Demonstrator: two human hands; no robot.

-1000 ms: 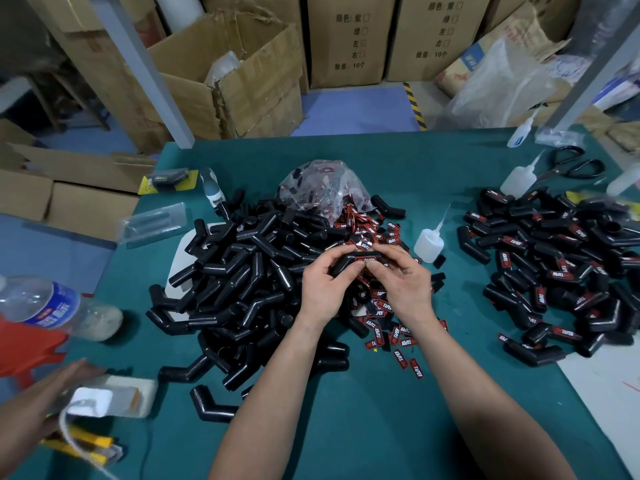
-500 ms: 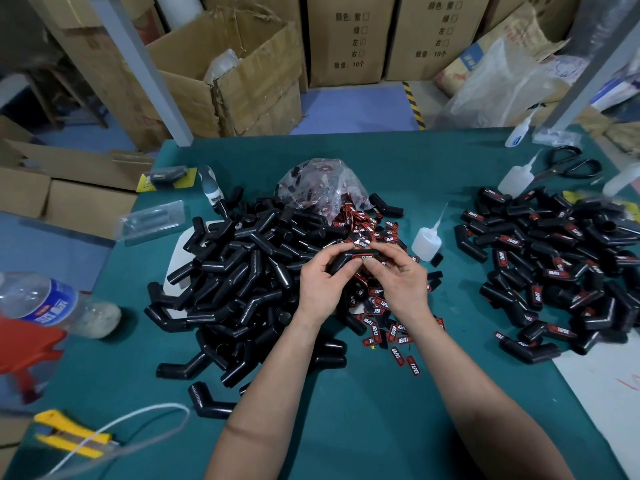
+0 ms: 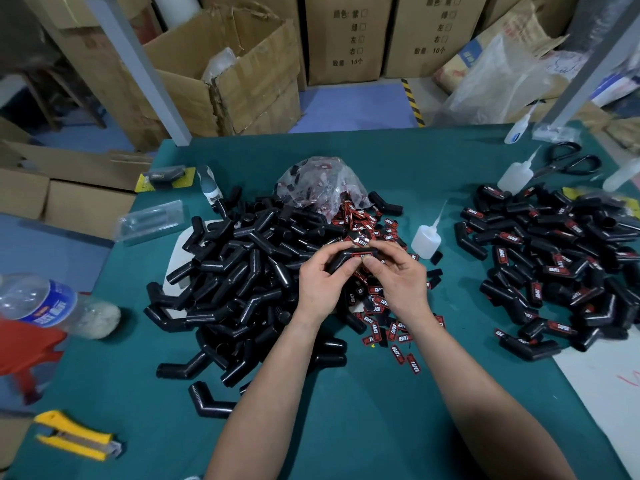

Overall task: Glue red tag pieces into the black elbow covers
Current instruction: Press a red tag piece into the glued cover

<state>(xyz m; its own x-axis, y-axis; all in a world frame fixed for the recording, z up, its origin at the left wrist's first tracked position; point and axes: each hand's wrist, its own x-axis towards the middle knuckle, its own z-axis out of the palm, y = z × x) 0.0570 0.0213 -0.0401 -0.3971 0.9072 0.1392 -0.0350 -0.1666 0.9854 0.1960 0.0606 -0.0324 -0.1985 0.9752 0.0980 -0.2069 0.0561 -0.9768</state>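
Over the middle of the desk [image 3: 346,427], the left hand [image 3: 320,282] curls round one arm of a black elbow cover [image 3: 348,259]. The right hand [image 3: 398,275] pinches the cover's other arm, thumb on the near side. A red tag [image 3: 362,255] sits on that arm, mostly hidden under the fingertips. Its lettering cannot be read, and I cannot tell whether it is fully seated. A pile of bare covers [image 3: 249,271] spreads from under the hands toward the desk's left edge. Loose tags [image 3: 388,327] lie just right of the pile, partly covered by the wrists. A clear bag [image 3: 318,185] behind the pile holds more tags, blurred by the plastic. A glue bottle [image 3: 426,239] stands just right of the hands. A pile of tagged covers [image 3: 554,265] runs off the right edge. At the left edge a water bottle [image 3: 45,303] is blurred and cut off.
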